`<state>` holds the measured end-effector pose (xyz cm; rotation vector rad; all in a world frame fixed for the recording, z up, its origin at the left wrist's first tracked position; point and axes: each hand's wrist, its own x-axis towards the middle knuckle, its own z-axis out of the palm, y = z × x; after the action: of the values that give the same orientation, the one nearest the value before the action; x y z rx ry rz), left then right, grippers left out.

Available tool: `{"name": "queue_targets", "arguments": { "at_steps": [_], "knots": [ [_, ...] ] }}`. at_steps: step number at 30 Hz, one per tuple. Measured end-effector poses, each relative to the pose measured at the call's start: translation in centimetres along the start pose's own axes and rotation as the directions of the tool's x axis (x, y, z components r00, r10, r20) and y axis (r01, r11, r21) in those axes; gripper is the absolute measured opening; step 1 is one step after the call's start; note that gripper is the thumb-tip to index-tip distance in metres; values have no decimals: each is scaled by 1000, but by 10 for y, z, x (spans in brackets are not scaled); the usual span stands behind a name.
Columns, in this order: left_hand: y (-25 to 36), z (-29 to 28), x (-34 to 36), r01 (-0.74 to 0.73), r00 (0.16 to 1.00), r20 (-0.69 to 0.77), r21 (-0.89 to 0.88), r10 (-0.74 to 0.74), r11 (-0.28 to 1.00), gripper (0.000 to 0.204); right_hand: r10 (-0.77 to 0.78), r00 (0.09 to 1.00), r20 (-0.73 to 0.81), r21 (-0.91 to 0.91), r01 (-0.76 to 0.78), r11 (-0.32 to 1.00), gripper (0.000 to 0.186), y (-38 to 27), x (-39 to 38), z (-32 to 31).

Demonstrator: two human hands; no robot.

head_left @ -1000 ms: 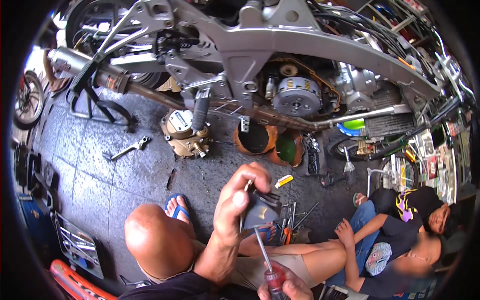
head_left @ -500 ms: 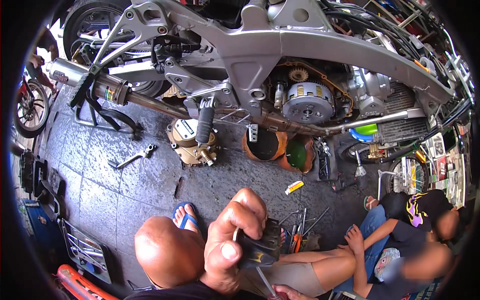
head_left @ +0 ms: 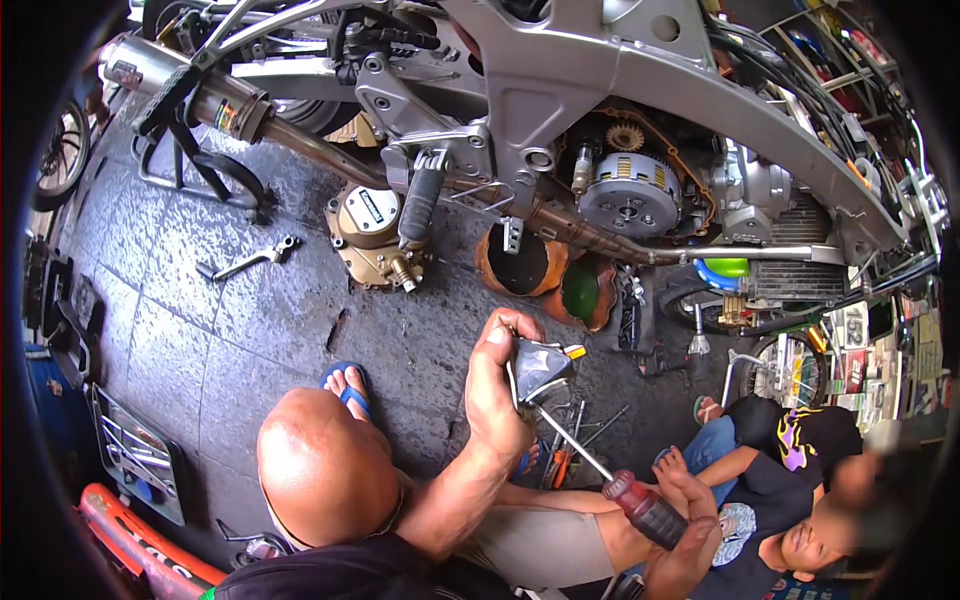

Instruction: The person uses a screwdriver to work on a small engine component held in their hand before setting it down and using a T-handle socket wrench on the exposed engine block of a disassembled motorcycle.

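Note:
My left hand (head_left: 495, 395) is raised over the floor, its fingers and thumb closed round a dark grey angular part (head_left: 543, 368) with a pale, worn face and a thin metal edge. I cannot tell what kind of part it is. My right hand (head_left: 690, 535), at lower right, grips the red handle of a screwdriver (head_left: 580, 447). The screwdriver's shaft slants up and left to the part's lower edge; whether its tip touches there is hard to see. Beyond my hands, a motorcycle's open engine shows a round clutch (head_left: 632, 200).
A bronze-coloured engine cover (head_left: 365, 245) and a metal lever (head_left: 252, 258) lie on the wet tiles. Two cut-open containers (head_left: 548, 268) stand below the engine. Several tools (head_left: 562, 465) lie beyond my right leg. Two people (head_left: 770, 470) sit close on the right; a red panel (head_left: 150, 540) is at lower left.
My left hand has moved up and turned, showing the part's grey face. My right hand has come up into view with the screwdriver. The whole view has shifted slightly.

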<state>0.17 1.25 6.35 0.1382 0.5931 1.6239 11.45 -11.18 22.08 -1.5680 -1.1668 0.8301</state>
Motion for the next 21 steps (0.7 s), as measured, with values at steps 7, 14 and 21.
{"name": "queue_targets", "arguments": {
  "at_steps": [7,14,21],
  "knots": [
    [-15,-3,0,43,997,-60,59,-39,997,33,-322,850,417,-683,526,506,56,-10,11,-16],
    [-11,5,-5,157,961,-204,-148,-185,976,33,-22,992,122,-739,106,665,62,-18,32,-23],
    [-14,-3,-4,140,953,-230,-249,-198,958,37,-39,989,145,-520,109,847,47,-6,30,-22]
  ]
}}
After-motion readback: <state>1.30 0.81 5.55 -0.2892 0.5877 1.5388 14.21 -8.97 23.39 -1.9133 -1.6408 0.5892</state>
